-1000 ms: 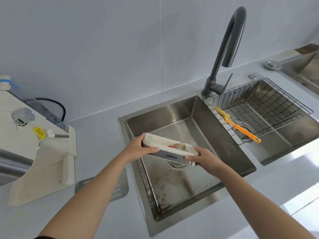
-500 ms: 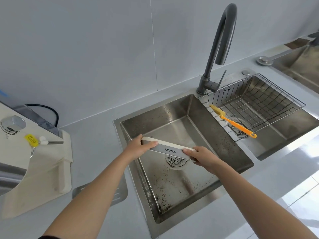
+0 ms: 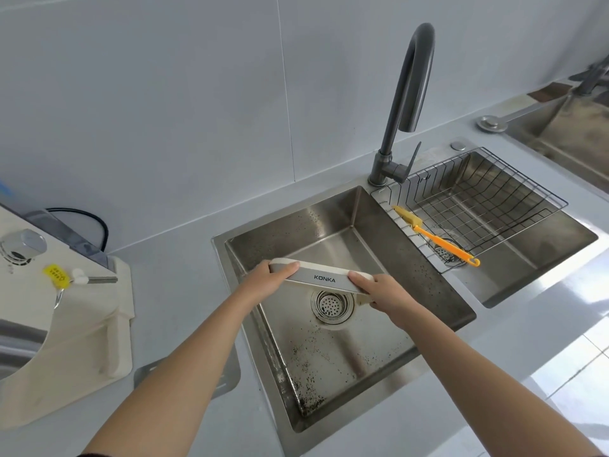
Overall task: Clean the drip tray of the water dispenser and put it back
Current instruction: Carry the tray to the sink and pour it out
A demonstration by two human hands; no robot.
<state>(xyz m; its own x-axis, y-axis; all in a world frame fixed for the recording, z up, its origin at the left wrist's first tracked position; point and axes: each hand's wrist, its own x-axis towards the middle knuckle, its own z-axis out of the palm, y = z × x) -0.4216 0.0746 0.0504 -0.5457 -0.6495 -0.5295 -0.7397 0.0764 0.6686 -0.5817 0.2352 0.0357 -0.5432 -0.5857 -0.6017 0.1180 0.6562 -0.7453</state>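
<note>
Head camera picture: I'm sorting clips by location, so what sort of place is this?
Most likely a kitchen counter: a double stainless sink with a tall faucet, a wire drying basket holding an orange brush, and a water dispenser on the countertop.

Word "KONKA" in dark capitals read on grey front face of drip tray (image 3: pixel 321 278), between gripping left hand (image 3: pixel 267 279) and right hand (image 3: pixel 384 293). Yellow tag (image 3: pixel 56 275) on water dispenser (image 3: pixel 49 324) carried marks too small to read.
</note>
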